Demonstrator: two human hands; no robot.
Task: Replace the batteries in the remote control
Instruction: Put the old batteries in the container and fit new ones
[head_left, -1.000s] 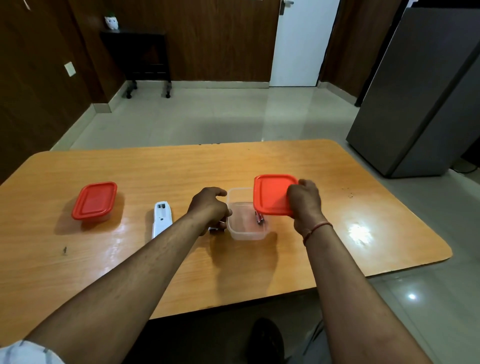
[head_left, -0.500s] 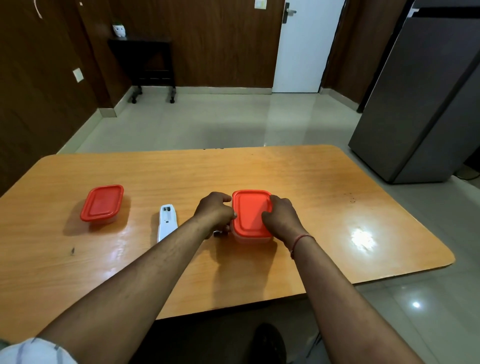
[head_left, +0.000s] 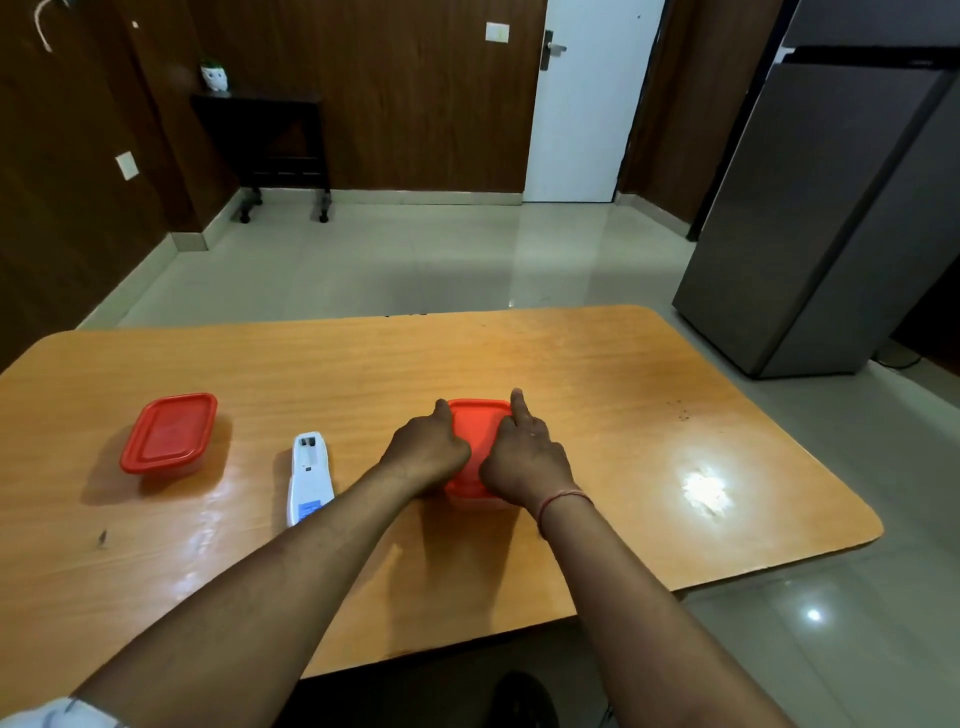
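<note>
A white remote control (head_left: 309, 478) lies face down on the wooden table (head_left: 597, 374), its battery bay open at the far end. Right of it stands a small clear box with a red lid (head_left: 478, 423). Both hands press on that lid. My left hand (head_left: 426, 452) rests on its left edge, forefinger stretched along the rim. My right hand (head_left: 527, 457) covers the right part, forefinger pointing to the far corner. The box's contents are hidden under the lid and hands.
A second clear box with a red lid (head_left: 169, 434) sits closed at the table's left. A grey fridge (head_left: 831, 218) stands beyond the table's right side. A white door (head_left: 582, 104) and a dark side table (head_left: 270, 140) are at the far wall.
The right hand brought the red lid down from its tilted hold onto the box. Both hands now press it, forefingers stretched to the far corners.
</note>
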